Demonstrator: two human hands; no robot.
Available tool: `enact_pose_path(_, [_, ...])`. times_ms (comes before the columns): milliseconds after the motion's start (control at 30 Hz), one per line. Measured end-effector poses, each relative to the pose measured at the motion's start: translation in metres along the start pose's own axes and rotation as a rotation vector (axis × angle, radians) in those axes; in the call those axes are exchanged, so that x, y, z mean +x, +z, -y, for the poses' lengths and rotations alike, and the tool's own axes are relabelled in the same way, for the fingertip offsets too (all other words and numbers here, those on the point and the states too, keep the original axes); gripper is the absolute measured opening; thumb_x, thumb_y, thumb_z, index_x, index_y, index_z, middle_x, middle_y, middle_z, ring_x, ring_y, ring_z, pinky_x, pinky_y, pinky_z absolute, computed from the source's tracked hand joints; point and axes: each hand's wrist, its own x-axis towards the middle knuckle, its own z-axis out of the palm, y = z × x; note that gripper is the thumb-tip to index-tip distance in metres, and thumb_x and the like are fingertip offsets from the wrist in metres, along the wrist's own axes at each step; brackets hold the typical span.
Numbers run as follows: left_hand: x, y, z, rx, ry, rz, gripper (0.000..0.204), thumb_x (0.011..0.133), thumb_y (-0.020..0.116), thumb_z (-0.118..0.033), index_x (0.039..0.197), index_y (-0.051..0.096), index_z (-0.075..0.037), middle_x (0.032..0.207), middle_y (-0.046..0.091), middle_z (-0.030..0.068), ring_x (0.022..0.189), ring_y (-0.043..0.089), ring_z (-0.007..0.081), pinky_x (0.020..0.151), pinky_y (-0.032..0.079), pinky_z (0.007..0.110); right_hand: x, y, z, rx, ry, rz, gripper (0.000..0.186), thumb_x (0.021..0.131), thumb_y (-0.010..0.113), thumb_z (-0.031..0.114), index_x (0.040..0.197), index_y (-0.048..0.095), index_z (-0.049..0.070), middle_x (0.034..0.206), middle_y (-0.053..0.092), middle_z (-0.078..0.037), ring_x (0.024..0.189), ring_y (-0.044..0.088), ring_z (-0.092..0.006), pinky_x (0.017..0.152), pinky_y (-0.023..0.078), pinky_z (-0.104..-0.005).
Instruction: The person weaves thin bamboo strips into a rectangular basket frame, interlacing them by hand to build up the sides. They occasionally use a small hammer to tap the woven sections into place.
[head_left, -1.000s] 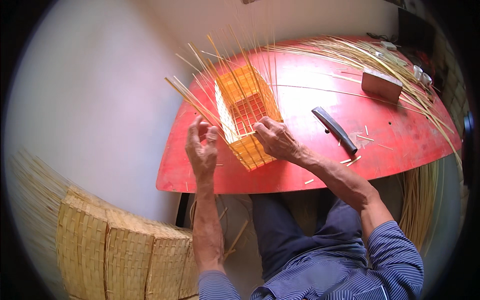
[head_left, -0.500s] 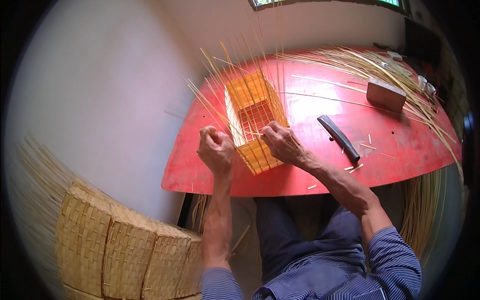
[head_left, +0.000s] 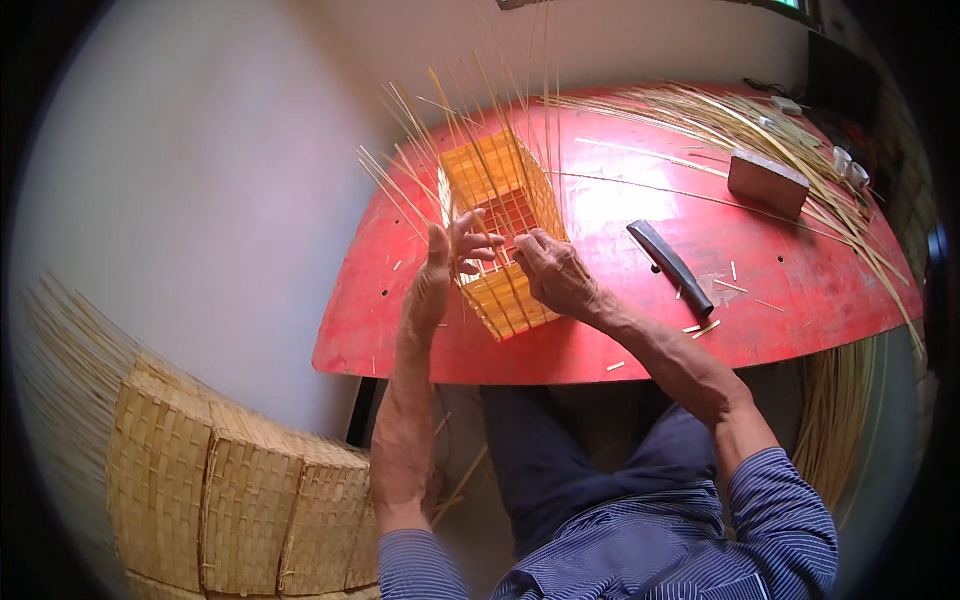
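An orange woven rectangular basket [head_left: 478, 158] stands on the red board table [head_left: 370, 330], tall bamboo strips sticking up from its sides. At its near-left corner my left hand [head_left: 448, 258] is open, fingers spread into the upright strips over the basket's mouth. My right hand [head_left: 555, 275] is pinched on a thin bamboo strip at the basket's near end, just right of my left hand. A dark curved tool [head_left: 668, 268] lies to the right, with short cut bits of strip around it.
A reddish-brown block [head_left: 767, 182] rests at the back right beside long loose strips [head_left: 720, 110] that overhang the edge. White small items [head_left: 856, 172] sit at the right. Woven bamboo panels [head_left: 245, 490] stand at the lower left against the wall. More strips [head_left: 835, 410] hang below at the right.
My left hand has gone from closed fingers left of the basket to spread fingers over its near-left rim, moving up and right. My right hand stays pinched at the near end.
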Motion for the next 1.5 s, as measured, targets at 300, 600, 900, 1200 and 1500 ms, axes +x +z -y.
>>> enact_pose_path(300, [-0.012, 0.013, -0.005, 0.224, 0.048, -0.115, 0.044, 0.096, 0.073, -0.026, 0.13, 0.064, 0.0, 0.094, 0.075, 0.01, 0.088, 0.069, 0.012, 0.08, 0.056, 0.029, 0.007, 0.005, 0.0, 0.003, 0.063, 0.076, 0.018, 0.09, 0.061, 0.002, 0.103, 0.048, -0.001, 0.094, 0.053, -0.021, 0.071, 0.062, -0.0403, 0.06, 0.055, -0.0473])
enact_pose_path(600, [-0.038, 0.016, 0.038, -0.13, 0.199, -0.668, 0.016, 0.095, 0.071, -0.01, 0.107, 0.073, 0.001, 0.088, 0.071, 0.0027, 0.081, 0.067, 0.0111, 0.075, 0.054, 0.025, 0.016, -0.007, -0.003, -0.005, 0.171, 0.168, 0.014, 0.091, 0.064, 0.004, 0.105, 0.062, 0.004, 0.094, 0.055, -0.016, 0.085, 0.063, -0.0367, 0.072, 0.054, -0.0456])
enact_pose_path(900, [-0.055, 0.001, 0.103, -0.604, 0.0, -0.625, 0.013, 0.093, 0.074, -0.009, 0.105, 0.07, -0.004, 0.089, 0.073, 0.0064, 0.081, 0.07, 0.0164, 0.077, 0.061, 0.032, 0.01, -0.003, -0.004, -0.116, 0.187, 0.252, 0.012, 0.09, 0.064, 0.009, 0.081, 0.064, 0.0, 0.095, 0.056, -0.016, 0.084, 0.063, -0.0334, 0.072, 0.052, -0.0451])
enact_pose_path(1200, [-0.056, -0.004, 0.13, -0.78, -0.096, -0.525, 0.011, 0.095, 0.071, -0.011, 0.105, 0.069, -0.007, 0.094, 0.075, 0.0095, 0.085, 0.072, 0.0201, 0.082, 0.061, 0.038, 0.003, -0.008, 0.001, -0.232, 0.073, 0.279, 0.011, 0.085, 0.059, 0.007, 0.078, 0.062, 0.0, 0.095, 0.056, -0.018, 0.085, 0.061, -0.0356, 0.073, 0.05, -0.0479])
enact_pose_path(1500, [-0.057, -0.013, 0.134, -0.772, -0.094, -0.418, 0.012, 0.096, 0.07, -0.011, 0.107, 0.069, -0.005, 0.096, 0.075, 0.0102, 0.086, 0.073, 0.0211, 0.082, 0.062, 0.039, 0.012, 0.013, 0.063, 0.025, 0.154, 0.147, 0.013, 0.09, 0.066, 0.015, 0.095, 0.066, 0.002, 0.078, 0.068, -0.018, 0.072, 0.069, -0.0385, 0.063, 0.053, -0.0509])
